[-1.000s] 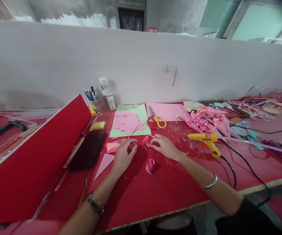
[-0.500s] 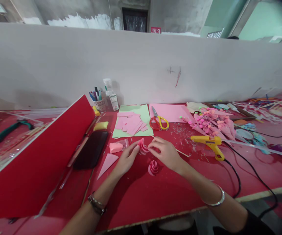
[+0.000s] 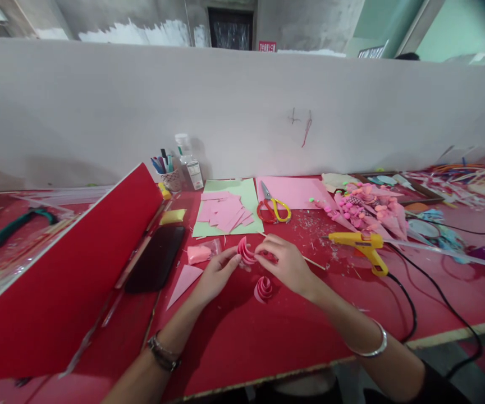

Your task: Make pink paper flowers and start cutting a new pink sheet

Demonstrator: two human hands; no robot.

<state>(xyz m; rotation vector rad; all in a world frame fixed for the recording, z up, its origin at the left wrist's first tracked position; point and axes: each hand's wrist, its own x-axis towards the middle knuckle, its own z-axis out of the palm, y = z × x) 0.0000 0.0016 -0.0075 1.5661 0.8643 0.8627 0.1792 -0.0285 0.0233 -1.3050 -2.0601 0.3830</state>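
Between my two hands is a pink spiral paper piece, its curled strips layered like a rosette. My left hand grips its left side between thumb and fingers. With thumb and fingertips pinched, my right hand holds the piece's right edge. Just below, a second pink paper spiral stands on the red table. A thin wooden stick lies partly hidden behind my right hand. To the left of my left hand are a pink paper triangle and a small bag of pink material.
Scissors lie by pink paper pieces on a green sheet. A yellow glue gun with a black cord sits right, near pink paper cones. A phone and a leaning red board are left.
The held paper spiral has turned slightly, showing more of its layered strips. Both hands keep their hold in nearly the same place.
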